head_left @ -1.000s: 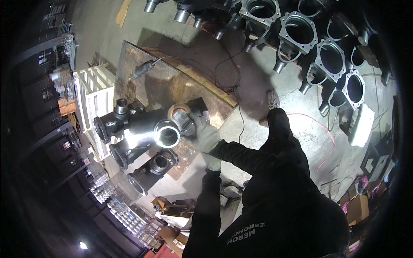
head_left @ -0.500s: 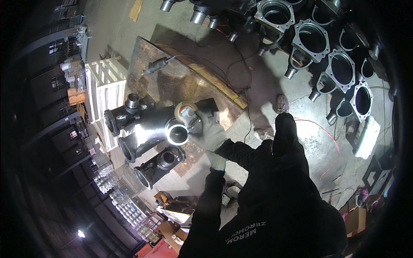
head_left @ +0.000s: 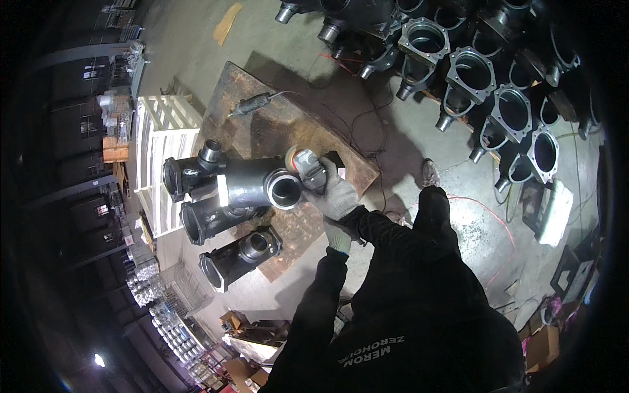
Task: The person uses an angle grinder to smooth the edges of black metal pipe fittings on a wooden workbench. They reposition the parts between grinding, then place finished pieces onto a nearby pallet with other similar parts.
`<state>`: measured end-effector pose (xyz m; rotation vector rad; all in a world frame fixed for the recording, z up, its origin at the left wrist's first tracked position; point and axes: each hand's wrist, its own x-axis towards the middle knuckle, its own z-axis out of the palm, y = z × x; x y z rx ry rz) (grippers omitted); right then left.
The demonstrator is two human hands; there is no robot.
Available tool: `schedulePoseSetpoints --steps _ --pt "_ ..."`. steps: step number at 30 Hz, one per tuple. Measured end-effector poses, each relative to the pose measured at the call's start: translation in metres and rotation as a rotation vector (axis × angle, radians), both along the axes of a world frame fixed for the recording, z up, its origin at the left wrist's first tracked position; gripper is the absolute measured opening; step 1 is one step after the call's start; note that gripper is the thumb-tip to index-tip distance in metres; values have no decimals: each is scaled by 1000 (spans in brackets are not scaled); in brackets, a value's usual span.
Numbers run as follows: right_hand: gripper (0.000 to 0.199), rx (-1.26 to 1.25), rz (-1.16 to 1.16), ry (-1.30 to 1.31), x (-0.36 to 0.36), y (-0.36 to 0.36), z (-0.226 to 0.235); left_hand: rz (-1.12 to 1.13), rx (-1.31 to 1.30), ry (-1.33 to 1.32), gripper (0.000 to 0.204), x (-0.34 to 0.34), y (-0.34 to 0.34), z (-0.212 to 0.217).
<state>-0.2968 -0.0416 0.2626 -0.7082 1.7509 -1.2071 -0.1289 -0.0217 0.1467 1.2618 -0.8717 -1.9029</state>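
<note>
My right hand [head_left: 339, 198], in a grey work glove, is closed around an angle grinder [head_left: 310, 169]. The grinder's disc [head_left: 292, 159] is beside the bright round neck of a black pipe-shaped metal casting [head_left: 247, 188]; I cannot tell whether they touch. My left hand [head_left: 338, 237], also gloved, grips further back along the grinder, its fingers mostly hidden below the right wrist. Around that casting lie similar black castings: one behind it with an upright neck [head_left: 209, 154], one partly under it [head_left: 200, 221], and one nearer with a threaded-looking neck [head_left: 255, 246].
The castings rest on a worn brown tabletop [head_left: 226, 92]. A corded hand tool [head_left: 251, 105] lies at its far end. White slatted crates [head_left: 164, 141] stand to the left. Several black flanged castings [head_left: 473, 71] crowd the far right floor. A red cord [head_left: 488, 211] curves across the floor.
The whole view has shifted and turned slightly. The grinder has moved a little to the right relative to the bright neck of the casting. Both hands stay on it.
</note>
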Motion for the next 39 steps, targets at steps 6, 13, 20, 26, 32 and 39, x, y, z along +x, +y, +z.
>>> schedulePoseSetpoints --steps 6,13,20,26,32,39 --pt "97 25 -130 21 26 18 -1 -333 -271 -206 37 13 8 20" --pt "94 98 -212 -30 48 37 -1 -167 162 72 42 33 9 25" --pt "95 137 -186 -101 53 36 -10 -301 54 -273 42 57 -4 17" --pt "99 46 -286 -122 62 43 -12 -381 -17 -274 41 91 -30 1" --pt "93 -36 -450 -150 88 35 -33 -595 -337 -641 43 131 -75 -21" --pt "97 -118 -595 -105 119 30 -50 -951 -649 -747 35 95 -59 37"
